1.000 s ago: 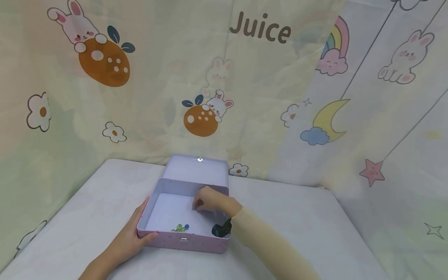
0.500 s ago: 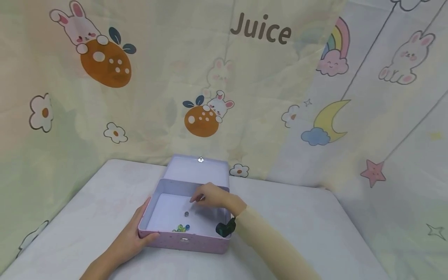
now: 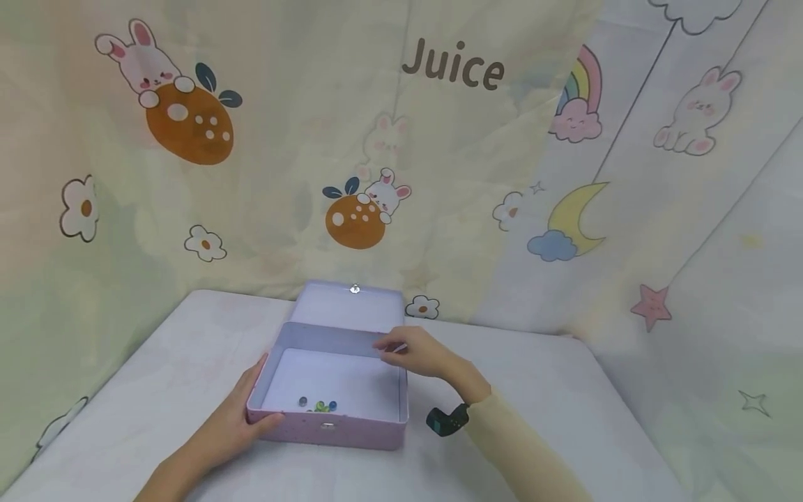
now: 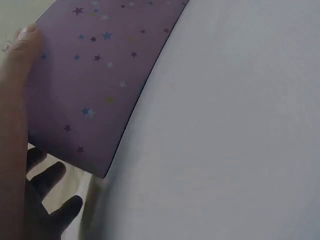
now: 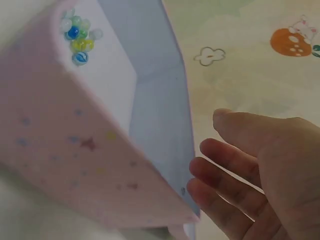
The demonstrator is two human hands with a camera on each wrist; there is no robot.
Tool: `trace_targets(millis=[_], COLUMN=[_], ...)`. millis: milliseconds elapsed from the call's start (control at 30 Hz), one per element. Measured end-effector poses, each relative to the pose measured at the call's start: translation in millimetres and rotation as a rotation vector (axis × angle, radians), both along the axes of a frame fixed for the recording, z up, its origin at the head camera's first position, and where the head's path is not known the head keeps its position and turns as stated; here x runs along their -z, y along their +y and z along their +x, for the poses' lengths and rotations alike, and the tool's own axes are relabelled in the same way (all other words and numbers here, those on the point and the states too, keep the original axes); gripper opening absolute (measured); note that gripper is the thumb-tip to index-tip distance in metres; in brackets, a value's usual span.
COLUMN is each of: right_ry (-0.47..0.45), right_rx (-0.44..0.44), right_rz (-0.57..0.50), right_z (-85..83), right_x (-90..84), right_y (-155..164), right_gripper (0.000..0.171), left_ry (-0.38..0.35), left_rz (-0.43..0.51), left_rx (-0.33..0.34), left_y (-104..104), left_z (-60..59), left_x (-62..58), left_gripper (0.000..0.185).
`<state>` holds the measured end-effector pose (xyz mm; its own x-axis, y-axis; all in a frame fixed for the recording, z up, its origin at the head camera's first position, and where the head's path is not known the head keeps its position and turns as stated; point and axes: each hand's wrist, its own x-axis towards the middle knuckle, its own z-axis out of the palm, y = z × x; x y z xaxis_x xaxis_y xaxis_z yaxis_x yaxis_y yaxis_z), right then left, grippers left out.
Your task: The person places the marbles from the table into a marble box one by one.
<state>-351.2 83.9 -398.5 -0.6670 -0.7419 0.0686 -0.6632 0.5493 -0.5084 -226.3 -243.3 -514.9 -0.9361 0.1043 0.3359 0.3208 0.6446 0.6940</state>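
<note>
With my left hand point(image 3: 235, 425) gripping the box point(image 3: 326, 425) corner and my right hand point(image 3: 417, 352) loose and empty, I fear tilting would roll the marbles point(image 3: 316, 404) out.

You have a pale purple box point(image 3: 326, 427) sitting low and centre in the head view, its star-speckled outer wall showing at the upper left of the left wrist view. Its lid point(image 3: 348, 307) is swung fully open and leans back behind it, clasp at the top edge. Inside, a small cluster of coloured glass marbles point(image 3: 317, 404) lies against the near wall, left of centre.
</note>
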Motion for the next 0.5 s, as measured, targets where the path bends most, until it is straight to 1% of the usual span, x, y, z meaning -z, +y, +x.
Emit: trace_targets(millis=[67, 167, 233, 267, 333, 400, 500], right_ry=[0.012, 0.035, 0.057, 0.069, 0.095, 0.115, 0.159], right_rx=[0.017, 0.031, 0.053, 0.068, 0.113, 0.166, 0.223], right_rz=[-0.012, -0.019, 0.007, 0.022, 0.062, 0.101, 0.135], right_z=[3.3, 6.5, 7.4, 7.6, 7.2, 5.6, 0.3], right_x=[-1.9, -4.8, -7.5, -9.2, -12.0, -15.0, -19.8], right_y=[10.5, 20.9, 25.4, 27.3, 31.4, 36.5, 44.7], right_gripper=[0.03, 0.035, 0.042, 0.045, 0.054, 0.06, 0.066], left_ry=[-0.037, -0.106, -0.16, -0.176, -0.218, -0.271, -0.331], left_rz=[-0.043, -0.109, -0.146, -0.159, -0.195, -0.23, -0.298], left_rx=[0.01, 0.03, 0.047, 0.063, 0.096, 0.124, 0.146], left_y=[-5.7, -17.5, -26.3, -30.9, -39.7, -46.7, -53.6], left_z=[-1.2, 1.0, 4.7, 6.1, 6.9, 4.7, -4.5], left_x=[-6.4, -20.4, -31.7, -37.8, -49.5, -60.6, -76.5], left_gripper=[0.105, 0.104, 0.103, 0.102, 0.098, 0.094, 0.09])
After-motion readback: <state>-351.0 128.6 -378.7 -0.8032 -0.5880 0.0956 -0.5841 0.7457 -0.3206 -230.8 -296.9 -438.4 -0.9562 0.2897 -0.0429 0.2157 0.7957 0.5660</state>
